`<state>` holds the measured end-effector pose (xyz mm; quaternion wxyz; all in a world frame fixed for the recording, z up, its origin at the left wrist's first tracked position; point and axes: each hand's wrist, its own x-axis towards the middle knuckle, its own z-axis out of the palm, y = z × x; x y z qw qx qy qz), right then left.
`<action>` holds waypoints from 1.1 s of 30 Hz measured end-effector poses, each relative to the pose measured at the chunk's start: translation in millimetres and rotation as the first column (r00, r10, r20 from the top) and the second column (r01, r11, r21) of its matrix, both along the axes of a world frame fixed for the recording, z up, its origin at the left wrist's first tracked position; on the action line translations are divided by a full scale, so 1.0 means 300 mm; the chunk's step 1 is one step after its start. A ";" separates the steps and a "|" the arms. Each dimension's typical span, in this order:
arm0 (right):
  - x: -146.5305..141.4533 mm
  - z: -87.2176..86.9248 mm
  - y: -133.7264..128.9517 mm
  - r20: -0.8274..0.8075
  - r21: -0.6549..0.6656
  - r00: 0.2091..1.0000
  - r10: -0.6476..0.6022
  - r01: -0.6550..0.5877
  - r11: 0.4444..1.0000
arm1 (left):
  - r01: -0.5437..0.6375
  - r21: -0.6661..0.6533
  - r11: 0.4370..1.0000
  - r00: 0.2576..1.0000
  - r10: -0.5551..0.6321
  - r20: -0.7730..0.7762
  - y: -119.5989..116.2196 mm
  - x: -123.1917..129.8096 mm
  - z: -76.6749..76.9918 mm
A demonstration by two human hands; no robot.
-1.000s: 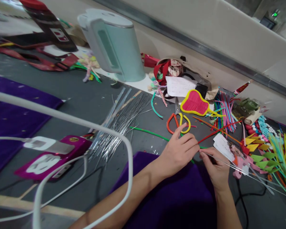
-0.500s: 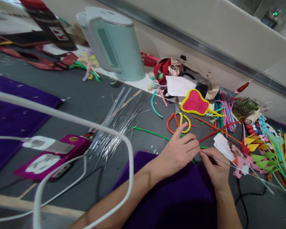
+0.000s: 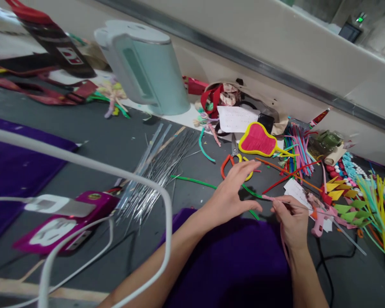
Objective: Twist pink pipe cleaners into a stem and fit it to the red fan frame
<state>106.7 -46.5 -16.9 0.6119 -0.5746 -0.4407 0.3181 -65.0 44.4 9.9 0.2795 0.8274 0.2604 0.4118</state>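
Observation:
My left hand (image 3: 227, 197) is spread, thumb and fingers apart, with nothing held between them. Beside it, my right hand (image 3: 290, 218) pinches a thin wire whose length runs off to the right. A pink pipe cleaner (image 3: 267, 197) pokes out of those fingertips, and a pink strand hangs below the same hand. A green pipe cleaner (image 3: 195, 182) passes behind my left hand and comes out between the two hands, near the pink tip; I cannot tell whether they are joined. Scissors (image 3: 226, 167) with red and yellow handles lie just beyond my left fingers.
Loose metal wires (image 3: 157, 175) lie left of my hands. A white cable (image 3: 170, 222) loops across the front left, by a magenta device (image 3: 99, 201). Behind stand a pale-green kettle (image 3: 167, 72) and a yellow-edged pink shape (image 3: 258, 140). Bundled pipe cleaners (image 3: 300, 149) are at right.
My left hand has let go beside the right fingertips, opened and drawn back left. The pink tip in my right hand now shows. The view has shifted slightly.

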 end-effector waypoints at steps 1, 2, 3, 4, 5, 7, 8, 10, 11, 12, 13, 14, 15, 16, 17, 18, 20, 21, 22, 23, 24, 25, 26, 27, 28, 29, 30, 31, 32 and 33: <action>-0.004 -0.001 0.001 -0.013 -0.005 1.000 0.008 -0.008 1.000 | 0.020 0.029 0.999 1.000 -0.020 0.002 -0.001 0.005 -0.005; -0.008 0.000 0.002 -0.028 -0.014 0.999 0.017 -0.018 1.000 | 0.038 0.064 0.997 0.999 -0.038 -0.001 -0.004 0.010 -0.010; -0.013 0.001 0.003 -0.045 -0.024 0.999 0.029 -0.030 0.999 | 0.057 0.095 0.994 0.998 -0.055 -0.015 -0.006 0.017 -0.015; -0.017 0.004 0.004 -0.061 -0.037 0.997 0.041 -0.043 0.998 | 0.070 0.120 0.990 0.997 -0.067 -0.029 -0.010 0.023 -0.020; -0.021 0.006 0.004 -0.073 -0.049 0.996 0.054 -0.058 0.997 | 0.070 0.140 0.988 0.997 -0.065 -0.041 -0.013 0.028 -0.024; -0.027 0.011 0.006 -0.089 -0.061 0.993 0.075 -0.081 0.995 | 0.062 0.184 0.981 0.997 -0.051 -0.064 -0.017 0.037 -0.033; -0.028 0.013 0.008 -0.092 -0.059 0.992 0.081 -0.087 0.994 | 0.052 0.205 0.977 0.997 -0.040 -0.060 -0.018 0.040 -0.037; -0.028 0.014 0.011 -0.080 -0.053 0.993 0.089 -0.093 0.994 | 0.041 0.253 0.967 0.998 -0.029 -0.050 -0.016 0.043 -0.045; -0.028 0.014 0.012 -0.067 -0.050 0.994 0.092 -0.096 0.994 | 0.043 0.275 0.960 0.998 -0.030 -0.049 -0.015 0.044 -0.048; -0.027 0.014 0.013 -0.051 -0.048 0.994 0.094 -0.096 0.994 | 0.038 0.298 0.954 0.999 -0.027 -0.043 -0.013 0.043 -0.049; -0.026 0.014 0.015 -0.035 -0.046 0.995 0.095 -0.097 0.994 | 0.035 0.320 0.947 0.999 -0.023 -0.039 -0.012 0.043 -0.049; -0.025 0.015 0.016 -0.020 -0.041 0.995 0.098 -0.099 0.994 | 0.034 0.338 0.940 0.999 -0.023 -0.037 -0.012 0.042 -0.048; -0.024 0.015 0.017 -0.007 -0.034 0.995 0.101 -0.102 0.994 | 0.033 0.349 0.936 0.999 -0.022 -0.035 -0.013 0.042 -0.046; -0.023 0.016 0.018 0.004 -0.022 0.995 0.103 -0.103 0.994 | 0.035 0.352 0.935 0.999 -0.025 -0.035 -0.014 0.041 -0.044; -0.022 0.018 0.018 0.015 -0.009 0.994 0.106 -0.106 0.994 | 0.040 0.348 0.937 0.999 -0.029 -0.037 -0.017 0.040 -0.041; -0.022 0.019 0.018 0.025 0.004 0.994 0.109 -0.109 0.994 | 0.044 0.338 0.940 0.999 -0.034 -0.036 -0.020 0.040 -0.038; -0.021 0.022 0.016 0.045 0.028 0.993 0.113 -0.115 0.993 | 0.055 0.304 0.951 0.998 -0.048 -0.033 -0.026 0.039 -0.035; -0.022 0.023 0.015 0.051 0.036 0.993 0.111 -0.113 0.993 | 0.063 0.284 0.957 0.998 -0.057 -0.029 -0.028 0.039 -0.034; -0.022 0.023 0.014 0.052 0.042 0.993 0.109 -0.111 0.993 | 0.070 0.264 0.962 0.997 -0.066 -0.025 -0.029 0.039 -0.035; -0.022 0.023 0.013 0.049 0.047 0.993 0.106 -0.108 0.993 | 0.078 0.243 0.967 0.997 -0.076 -0.020 -0.029 0.039 -0.036; -0.022 0.022 0.012 0.041 0.048 0.994 0.106 -0.108 0.993 | 0.089 0.223 0.971 0.996 -0.087 -0.019 -0.029 0.039 -0.037; -0.022 0.020 0.011 0.029 0.045 0.994 0.109 -0.110 0.993 | 0.101 0.204 0.974 0.995 -0.100 -0.017 -0.027 0.039 -0.039; -0.021 0.018 0.010 0.017 0.042 0.993 0.114 -0.114 0.993 | 0.115 0.184 0.976 0.993 -0.115 -0.014 -0.025 0.039 -0.041; -0.020 0.016 0.010 0.010 0.038 0.992 0.123 -0.123 0.992 | 0.131 0.161 0.978 0.991 -0.131 -0.009 -0.023 0.039 -0.043; -0.019 0.013 0.010 0.008 0.036 0.991 0.133 -0.134 0.990 | 0.149 0.134 0.980 0.989 -0.150 -0.002 -0.021 0.039 -0.044; -0.017 0.011 0.010 0.010 0.035 0.990 0.143 -0.143 0.989 | 0.168 0.106 0.980 0.985 -0.170 0.008 -0.020 0.038 -0.044; -0.015 0.009 0.010 0.011 0.036 0.989 0.150 -0.151 0.988 | 0.186 0.077 0.980 0.982 -0.188 0.018 -0.019 0.038 -0.045; -0.014 0.007 0.009 0.011 0.038 0.987 0.157 -0.158 0.987 | 0.202 0.049 0.978 0.979 -0.204 0.029 -0.018 0.037 -0.044; -0.013 0.006 0.009 0.008 0.041 0.987 0.163 -0.163 0.986 | 0.219 0.021 0.976 0.975 -0.220 0.037 -0.018 0.035 -0.043; -0.012 0.005 0.008 0.004 0.044 0.986 0.168 -0.168 0.985 | 0.235 -0.008 0.972 0.971 -0.234 0.045 -0.019 0.034 -0.041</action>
